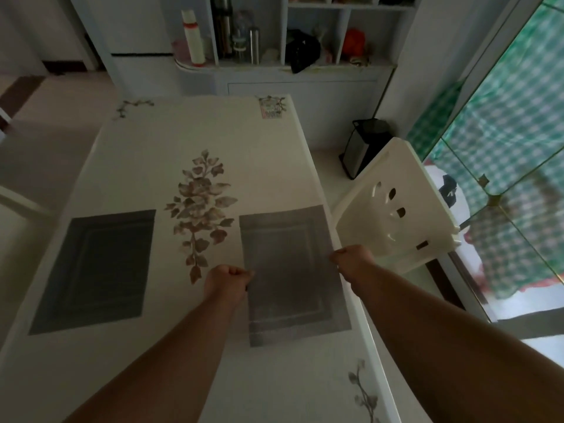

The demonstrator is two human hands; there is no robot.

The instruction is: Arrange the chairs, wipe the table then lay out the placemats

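Observation:
Two grey woven placemats lie on a white table (146, 154) printed with a leaf pattern. The left placemat (94, 270) lies flat near the table's left edge, untouched. The right placemat (290, 270) lies near the right edge. My left hand (227, 282) pinches its left edge and my right hand (352, 259) pinches its right edge, both fists closed on the mat. A white plastic chair (393, 203) stands just right of the table, its back close to my right hand.
A black and silver bin (363, 145) stands on the floor beyond the chair. White shelving (305, 71) with bottles and a black bag is behind the table's far end. A glass door with a green checked curtain (503, 148) is at the right.

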